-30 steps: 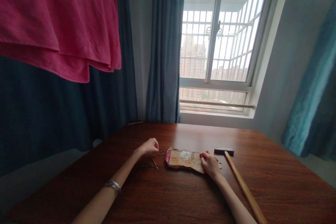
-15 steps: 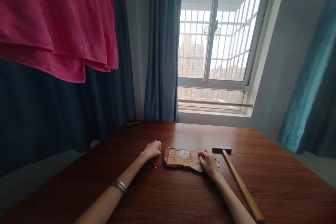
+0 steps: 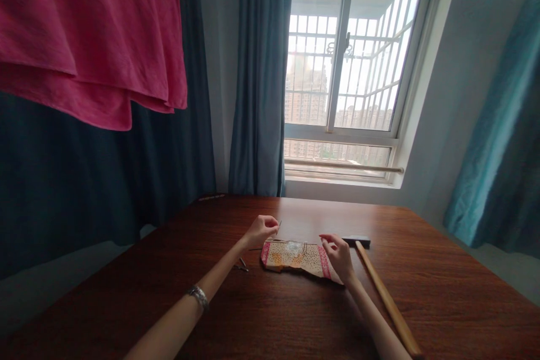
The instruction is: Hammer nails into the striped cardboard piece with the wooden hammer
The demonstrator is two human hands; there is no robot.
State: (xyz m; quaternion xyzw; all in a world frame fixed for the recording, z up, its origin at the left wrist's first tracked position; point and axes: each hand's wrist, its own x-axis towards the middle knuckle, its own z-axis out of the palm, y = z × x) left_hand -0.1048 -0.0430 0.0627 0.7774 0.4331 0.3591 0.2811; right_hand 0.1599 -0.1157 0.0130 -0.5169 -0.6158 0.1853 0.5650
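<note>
My left hand (image 3: pixel 262 229) is raised just above the far left corner of a patterned flat board (image 3: pixel 287 256), its fingertips pinching a thin nail (image 3: pixel 280 225). The board is cream with dark specks, pink bands at both ends, orange stains and a pale worn patch. A pair of nails (image 3: pixel 305 247) stands upright near its far edge. My right hand (image 3: pixel 337 253) hovers over the board's right end, fingers apart, with nothing seen in them. Several loose nails (image 3: pixel 242 266) lie on the table left of the board, close to my left forearm.
A hammer (image 3: pixel 382 289) with a dark head and long wooden handle lies to the right, beside my right forearm. The brown wooden table (image 3: pixel 287 320) reaches toward the window. Blue curtains (image 3: pixel 259 79) and a pink towel (image 3: pixel 97 39) hang beyond and to the left.
My left hand has come up and right from the table, with a nail now showing in its fingers. My right hand has lifted off the board, uncovering its right pink band.
</note>
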